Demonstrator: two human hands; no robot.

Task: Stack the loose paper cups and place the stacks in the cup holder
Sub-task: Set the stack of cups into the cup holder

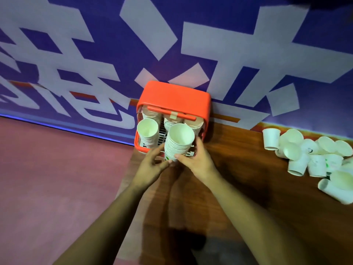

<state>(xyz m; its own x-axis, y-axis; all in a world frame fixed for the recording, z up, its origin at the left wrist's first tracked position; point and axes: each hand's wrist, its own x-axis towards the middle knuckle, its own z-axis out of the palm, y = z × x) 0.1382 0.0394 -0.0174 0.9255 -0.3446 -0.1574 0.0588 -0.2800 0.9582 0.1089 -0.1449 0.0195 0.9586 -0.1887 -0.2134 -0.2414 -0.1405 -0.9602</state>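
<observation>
A tall stack of white paper cups (178,141) stands upright at the front right of the orange cup holder (172,94). My left hand (152,165) holds its base from the left. My right hand (196,159) grips the stack's lower part from the right. Another cup stack (147,133) stands in the holder's front left slot. More stacks sit behind, under the orange lid. A pile of loose white cups (313,157) lies on the wooden table (238,178) at the right.
The holder stands at the table's left end, against a blue wall banner (95,64) with white characters. Reddish floor (57,178) lies to the left, beyond the table's edge. A dark shape (219,249) sits at the bottom near my arms.
</observation>
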